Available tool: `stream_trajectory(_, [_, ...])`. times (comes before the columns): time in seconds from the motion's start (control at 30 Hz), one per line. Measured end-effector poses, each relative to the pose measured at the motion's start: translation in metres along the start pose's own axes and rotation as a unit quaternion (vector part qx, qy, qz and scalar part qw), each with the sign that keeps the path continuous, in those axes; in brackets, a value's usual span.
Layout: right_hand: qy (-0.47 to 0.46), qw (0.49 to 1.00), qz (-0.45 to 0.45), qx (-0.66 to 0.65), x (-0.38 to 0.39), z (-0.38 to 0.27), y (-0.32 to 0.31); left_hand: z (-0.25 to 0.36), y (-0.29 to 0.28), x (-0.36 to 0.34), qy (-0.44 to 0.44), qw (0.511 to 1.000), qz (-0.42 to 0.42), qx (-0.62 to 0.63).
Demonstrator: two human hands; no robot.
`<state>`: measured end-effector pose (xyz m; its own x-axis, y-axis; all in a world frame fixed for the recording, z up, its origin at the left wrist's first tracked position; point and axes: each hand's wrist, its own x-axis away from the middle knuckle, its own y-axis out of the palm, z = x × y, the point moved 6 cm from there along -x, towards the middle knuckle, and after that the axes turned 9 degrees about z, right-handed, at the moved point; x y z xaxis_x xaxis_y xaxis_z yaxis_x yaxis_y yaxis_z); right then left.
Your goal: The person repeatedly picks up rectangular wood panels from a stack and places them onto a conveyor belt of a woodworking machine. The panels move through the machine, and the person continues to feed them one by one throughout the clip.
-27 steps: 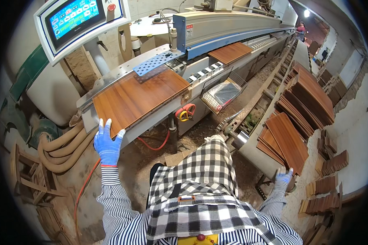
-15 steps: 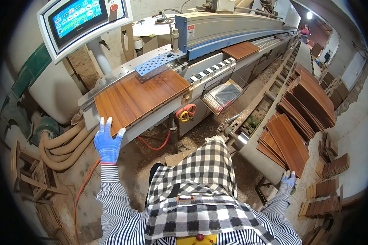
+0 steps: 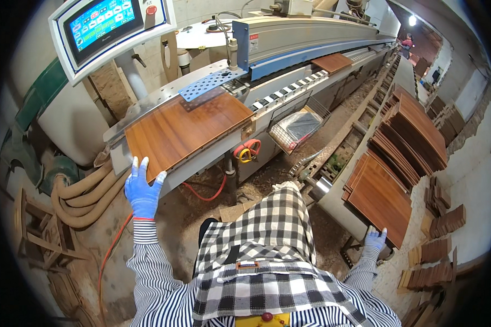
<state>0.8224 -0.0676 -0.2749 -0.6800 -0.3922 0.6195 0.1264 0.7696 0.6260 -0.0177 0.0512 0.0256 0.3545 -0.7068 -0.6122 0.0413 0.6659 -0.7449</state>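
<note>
A brown wood-grain panel [image 3: 188,131] lies flat on the near end of a long machine, its far part under a blue perforated plate [image 3: 208,84]. My left hand [image 3: 143,191], in a blue glove with pale fingertips, rests at the panel's near left corner with fingers and thumb spread. To the right, another wood-grain panel [image 3: 382,199] lies slightly askew on top of similar panels at the near end of a roller conveyor. My right hand [image 3: 375,240], gloved too, has the near edge of that panel at its fingertips; the underside of its grip is hidden.
A smaller-looking panel [image 3: 333,62] sits farther along the machine. Leaning stacks of panels [image 3: 406,141] fill the conveyor beyond. A control screen [image 3: 105,30] stands at upper left. Orange-handled scissors [image 3: 247,150] and a wire basket [image 3: 298,128] hang on the machine's side. A person [image 3: 406,44] is far off.
My right hand has moved left, and the top panel on the conveyor has swung left with it. The far panel on the machine has travelled farther away. My left hand is nearly still.
</note>
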Motion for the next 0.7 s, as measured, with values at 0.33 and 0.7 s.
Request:
stream_trajectory(0.33, [-0.122, 0.988, 0.042, 0.088, 0.048, 0.035, 0.017, -0.025, -0.012, 0.007, 0.017, 1.000, -0.013, 0.013])
stream_trajectory(0.7, [-0.124, 0.988, 0.046, 0.077, 0.080, 0.041, 0.030, -0.030, -0.021, 0.016, 0.073, 0.994, -0.001, 0.084])
